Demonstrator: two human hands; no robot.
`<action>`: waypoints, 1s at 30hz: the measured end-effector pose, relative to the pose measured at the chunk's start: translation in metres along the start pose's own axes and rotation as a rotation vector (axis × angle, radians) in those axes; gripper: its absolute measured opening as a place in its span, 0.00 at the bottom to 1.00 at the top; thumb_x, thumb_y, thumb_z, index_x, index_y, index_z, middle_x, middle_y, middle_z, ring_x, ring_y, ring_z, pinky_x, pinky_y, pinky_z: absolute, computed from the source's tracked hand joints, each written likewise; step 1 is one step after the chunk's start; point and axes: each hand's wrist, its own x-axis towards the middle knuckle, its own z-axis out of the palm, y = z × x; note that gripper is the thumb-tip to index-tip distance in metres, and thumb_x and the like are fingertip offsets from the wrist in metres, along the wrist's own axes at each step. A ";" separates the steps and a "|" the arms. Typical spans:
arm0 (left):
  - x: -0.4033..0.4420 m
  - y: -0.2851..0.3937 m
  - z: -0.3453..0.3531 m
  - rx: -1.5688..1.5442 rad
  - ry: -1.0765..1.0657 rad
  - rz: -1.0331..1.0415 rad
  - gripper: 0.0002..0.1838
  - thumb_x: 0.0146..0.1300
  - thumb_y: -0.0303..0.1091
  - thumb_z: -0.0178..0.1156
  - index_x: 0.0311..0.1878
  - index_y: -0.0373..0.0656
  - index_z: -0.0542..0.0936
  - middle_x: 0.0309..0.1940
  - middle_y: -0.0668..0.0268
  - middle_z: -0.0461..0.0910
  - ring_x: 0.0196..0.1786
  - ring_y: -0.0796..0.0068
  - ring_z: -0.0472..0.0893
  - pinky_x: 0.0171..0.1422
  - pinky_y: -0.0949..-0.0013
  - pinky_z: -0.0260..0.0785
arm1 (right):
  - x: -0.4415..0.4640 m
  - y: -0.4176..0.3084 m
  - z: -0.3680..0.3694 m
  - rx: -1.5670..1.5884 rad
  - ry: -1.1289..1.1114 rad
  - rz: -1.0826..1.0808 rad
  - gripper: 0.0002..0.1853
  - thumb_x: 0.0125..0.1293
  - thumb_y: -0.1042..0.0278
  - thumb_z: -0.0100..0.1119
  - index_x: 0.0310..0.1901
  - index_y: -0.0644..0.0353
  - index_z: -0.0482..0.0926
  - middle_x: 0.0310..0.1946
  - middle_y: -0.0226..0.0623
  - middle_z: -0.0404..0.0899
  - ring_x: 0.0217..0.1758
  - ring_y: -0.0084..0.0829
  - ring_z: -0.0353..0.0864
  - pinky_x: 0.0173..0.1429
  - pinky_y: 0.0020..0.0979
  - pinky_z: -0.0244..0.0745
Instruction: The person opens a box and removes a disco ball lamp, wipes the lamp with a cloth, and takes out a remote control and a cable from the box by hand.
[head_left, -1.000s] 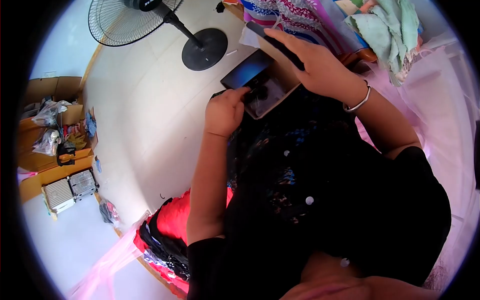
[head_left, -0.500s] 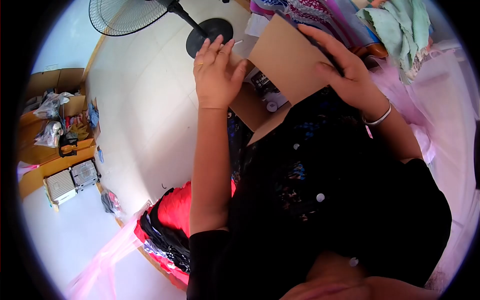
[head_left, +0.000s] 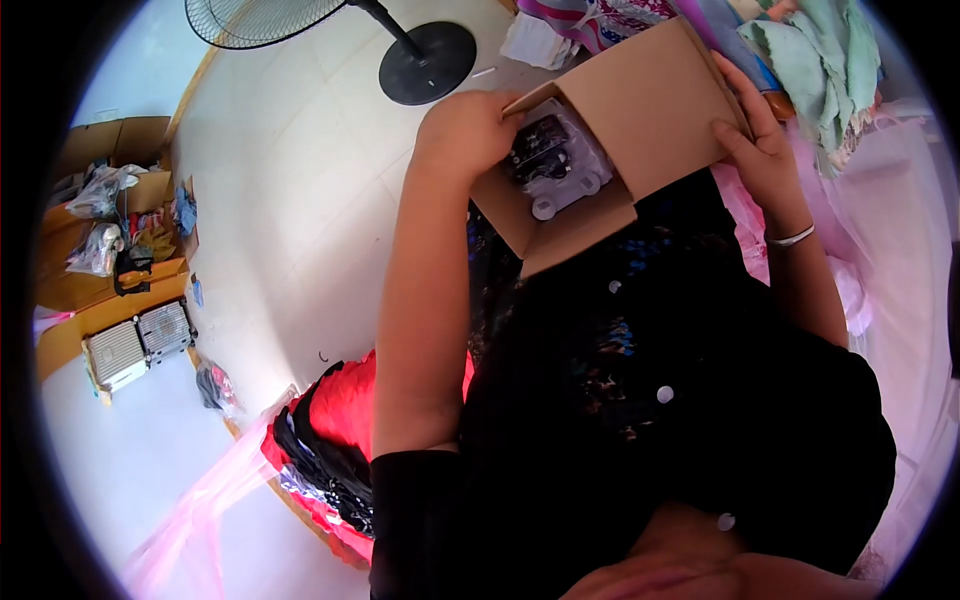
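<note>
A brown cardboard box (head_left: 580, 232) rests over my lap with its top open. Inside it, clear plastic packaging (head_left: 592, 180) surrounds dark items (head_left: 540, 148) and what looks like a black cable; their exact kind is unclear. My left hand (head_left: 468, 135) is closed on the box's far left edge, its fingertips partly hidden behind the cardboard. On the other side, my right hand (head_left: 765, 150) grips the outer edge of the wide right flap (head_left: 655, 105), with the thumb on the near face and the fingers behind.
A black fan base (head_left: 428, 65) stands on the pale floor. Folded cloths (head_left: 815, 70) lie at the upper right beside pink netting (head_left: 880, 220). Far left are an open carton of bagged things (head_left: 105, 230) and silver cases (head_left: 140, 340). Red fabric (head_left: 345, 410) lies at lower left.
My left hand has come down from spread fingers to grip the box edge. My right hand and the flap have moved right, and more of the box's contents shows.
</note>
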 end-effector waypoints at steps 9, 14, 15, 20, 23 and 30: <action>0.000 0.002 0.005 -0.046 -0.090 -0.084 0.16 0.62 0.50 0.57 0.41 0.50 0.85 0.36 0.58 0.84 0.43 0.55 0.82 0.48 0.57 0.73 | 0.005 0.055 0.003 -0.213 -0.003 0.040 0.33 0.61 0.80 0.54 0.70 0.53 0.63 0.62 0.35 0.71 0.62 0.26 0.71 0.66 0.27 0.66; -0.005 0.009 0.002 -0.118 -0.078 -0.099 0.23 0.63 0.58 0.54 0.39 0.47 0.86 0.33 0.56 0.83 0.42 0.54 0.82 0.48 0.57 0.73 | 0.017 0.032 0.008 -0.798 0.066 -0.345 0.33 0.56 0.83 0.53 0.66 0.54 0.69 0.61 0.42 0.72 0.65 0.40 0.71 0.68 0.34 0.65; -0.005 0.010 -0.001 -0.127 -0.099 -0.123 0.27 0.64 0.61 0.51 0.39 0.47 0.86 0.34 0.55 0.83 0.42 0.54 0.82 0.48 0.57 0.73 | 0.020 0.020 0.011 -0.817 0.083 -0.434 0.30 0.56 0.81 0.55 0.63 0.54 0.71 0.60 0.41 0.73 0.65 0.42 0.70 0.69 0.35 0.64; -0.005 0.005 0.002 -0.181 -0.137 -0.253 0.35 0.66 0.67 0.43 0.39 0.44 0.86 0.35 0.54 0.83 0.44 0.53 0.81 0.51 0.57 0.72 | 0.032 -0.034 0.030 -0.984 0.028 -0.697 0.23 0.57 0.80 0.56 0.57 0.56 0.76 0.62 0.38 0.72 0.68 0.40 0.68 0.71 0.39 0.61; -0.008 0.005 0.002 -0.214 -0.136 -0.306 0.36 0.66 0.67 0.42 0.40 0.43 0.86 0.37 0.52 0.83 0.46 0.51 0.81 0.54 0.58 0.71 | 0.035 -0.035 0.035 -1.245 -0.102 -0.671 0.22 0.57 0.76 0.59 0.55 0.56 0.77 0.59 0.38 0.74 0.67 0.40 0.69 0.71 0.41 0.60; -0.011 0.004 -0.001 -0.323 -0.131 -0.273 0.36 0.67 0.65 0.41 0.43 0.41 0.85 0.41 0.48 0.82 0.50 0.48 0.79 0.57 0.57 0.69 | 0.041 -0.029 0.059 -1.102 -0.395 -0.599 0.19 0.57 0.70 0.62 0.52 0.56 0.78 0.51 0.36 0.78 0.60 0.39 0.73 0.65 0.40 0.66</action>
